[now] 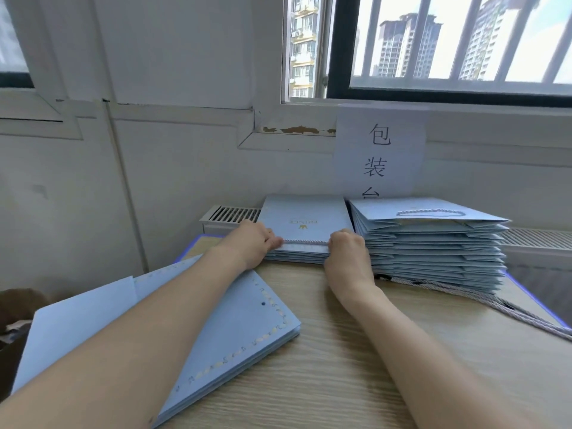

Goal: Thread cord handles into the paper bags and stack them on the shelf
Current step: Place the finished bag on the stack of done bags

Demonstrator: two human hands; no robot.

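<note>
The left hand (250,243) and the right hand (348,249) are curled, each pinching one end of the cord (305,242) stretched between them. The cord lies on the near edge of a flat blue bag (305,218). A tall pile of bags (433,246) sits just right of the right hand.

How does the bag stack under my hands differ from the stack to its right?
The middle stack is low; the right stack is far taller. The middle stack's top shows a gold crown logo; the right stack's looks plain. The left hand and right hand hold the middle stack's cord handle; the right stack is untouched. Both are light-blue paper bags, flat, cord on top.
</note>
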